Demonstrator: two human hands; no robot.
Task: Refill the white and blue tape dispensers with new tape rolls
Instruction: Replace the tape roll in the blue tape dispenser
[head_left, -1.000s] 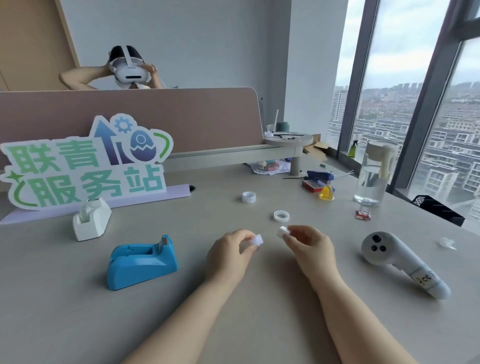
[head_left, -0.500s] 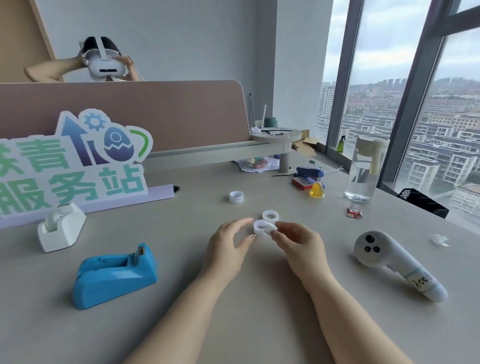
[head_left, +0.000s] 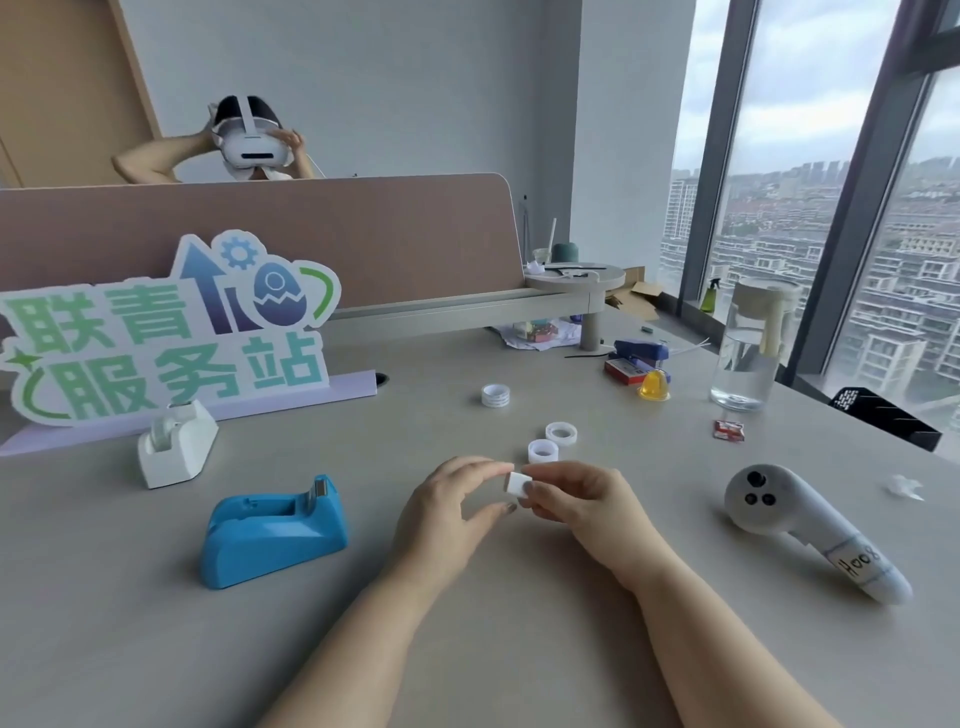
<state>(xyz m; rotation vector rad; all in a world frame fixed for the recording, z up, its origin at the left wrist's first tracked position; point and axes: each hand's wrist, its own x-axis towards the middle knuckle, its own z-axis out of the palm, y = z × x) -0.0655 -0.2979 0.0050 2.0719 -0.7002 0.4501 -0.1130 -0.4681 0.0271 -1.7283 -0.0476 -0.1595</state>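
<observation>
Both bare hands are raised just above the grey desk surface (head_left: 130, 597) at centre frame. The left hand (head_left: 447, 525) and right hand (head_left: 576, 501) meet at a small white plastic piece (head_left: 517, 484), apparently a spool hub, which is pinched between the fingertips of both; the left thumb sits below it with the remaining left fingers curled, and the right fingers are drawn together around its other side. Just beyond the hands, a small clear tape roll with white core (head_left: 543, 450) lies flat on the desk, touching or nearly touching a second similar clear roll (head_left: 561, 433). A third clear tape roll (head_left: 495, 396) lies farther back, apart from the pair. The blue plastic tape dispenser (head_left: 272, 530) stands to the left of the hands with its roll cavity empty. The white plastic tape dispenser (head_left: 176, 444) stands behind it, close in front of a green and blue cut-out sign (head_left: 166, 332); whether it carries tape cannot be determined. To the right lies a white handheld controller with marked handle (head_left: 810, 530), and farther back a clear glass water bottle (head_left: 748, 353). A person wearing a white headset (head_left: 252, 140) sits behind the brown partition (head_left: 389, 234).
</observation>
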